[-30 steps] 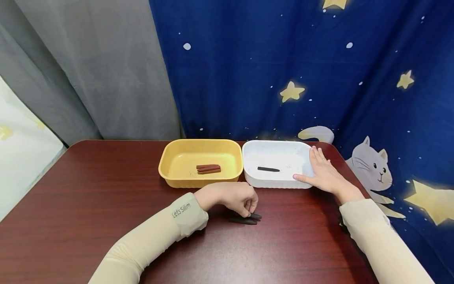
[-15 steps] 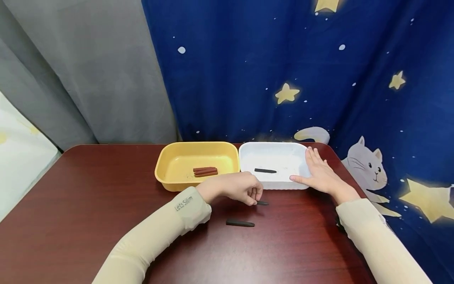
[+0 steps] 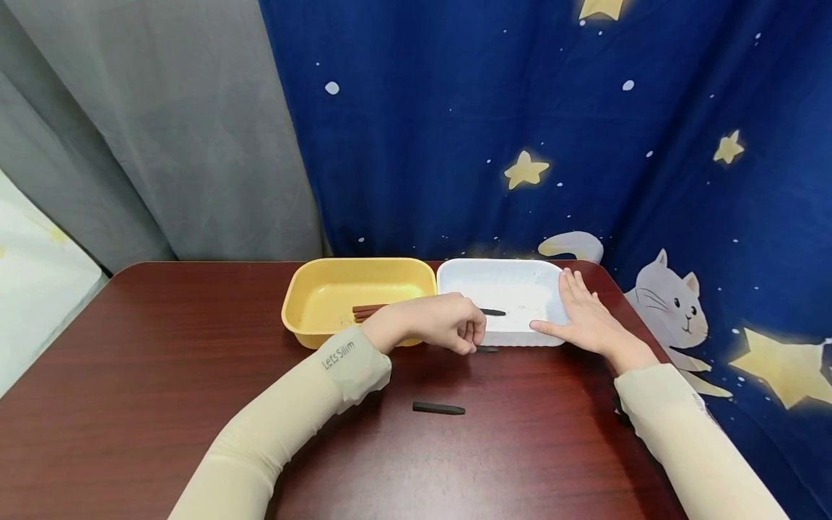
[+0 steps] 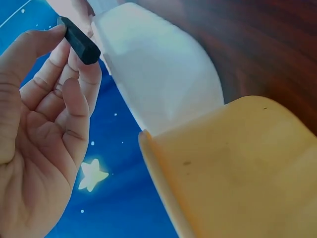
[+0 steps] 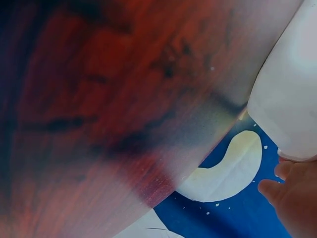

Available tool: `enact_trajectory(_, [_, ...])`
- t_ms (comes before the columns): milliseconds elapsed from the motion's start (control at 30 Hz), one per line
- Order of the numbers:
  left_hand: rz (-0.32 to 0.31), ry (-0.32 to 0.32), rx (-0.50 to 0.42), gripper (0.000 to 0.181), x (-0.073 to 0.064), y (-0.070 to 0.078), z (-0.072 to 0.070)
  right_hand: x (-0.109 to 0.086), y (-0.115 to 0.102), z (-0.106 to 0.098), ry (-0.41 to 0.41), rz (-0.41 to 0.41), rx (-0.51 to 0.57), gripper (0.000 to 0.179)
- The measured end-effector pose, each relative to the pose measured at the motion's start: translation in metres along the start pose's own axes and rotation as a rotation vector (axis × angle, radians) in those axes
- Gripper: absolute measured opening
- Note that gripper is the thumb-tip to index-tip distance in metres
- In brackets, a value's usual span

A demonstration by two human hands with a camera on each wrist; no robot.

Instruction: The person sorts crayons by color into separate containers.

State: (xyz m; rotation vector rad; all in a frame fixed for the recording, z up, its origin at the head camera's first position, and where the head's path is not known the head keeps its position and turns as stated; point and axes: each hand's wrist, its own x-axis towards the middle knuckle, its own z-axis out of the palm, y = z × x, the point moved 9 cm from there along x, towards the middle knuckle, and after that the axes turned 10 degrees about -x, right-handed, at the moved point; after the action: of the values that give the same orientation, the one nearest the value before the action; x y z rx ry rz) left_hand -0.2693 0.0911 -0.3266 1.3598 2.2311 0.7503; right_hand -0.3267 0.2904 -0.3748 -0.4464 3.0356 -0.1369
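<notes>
My left hand [image 3: 448,321] pinches a black crayon [image 4: 81,42] between thumb and fingertips. In the head view this crayon shows just in front of the white tub's [image 3: 526,338] near wall. Another black crayon [image 3: 495,313] lies inside that tub, partly hidden behind my left hand. A third black crayon [image 3: 438,408] lies on the table, nearer to me. My right hand [image 3: 588,321], fingers straight and thumb spread, rests on the right end of the white tub. Only some of its fingers [image 5: 292,188] show beside the tub in the right wrist view.
A yellow tub [image 3: 295,307] stands against the white one's left side. Several reddish-brown crayons [image 3: 367,310] lie in it, partly covered by my left wrist. The dark red table [image 3: 162,375] ends at the back by grey and blue curtains [image 3: 416,130].
My left hand has lifted one black crayon from beside the other on the table and carried it forward and slightly right to the white tub. The right hand has stayed at its rim.
</notes>
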Motion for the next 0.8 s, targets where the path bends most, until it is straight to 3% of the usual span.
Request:
enact_trajectory(400, [0.030,0.068,0.025,0.005,0.022,0.002,-0.028,-0.001,0.001,0.000,0.002,0.000,0.006,0.119])
enact_trajectory(633, [-0.031,0.118,0.019,0.005,0.041,-0.024,-0.038,0.000,0.001,0.000,0.000,-0.002,0.012,0.118])
enact_trajectory(800, [-0.080,0.187,0.024,0.005,0.052,-0.047,-0.045,0.002,0.000,0.000,-0.004,-0.004,0.008,0.118])
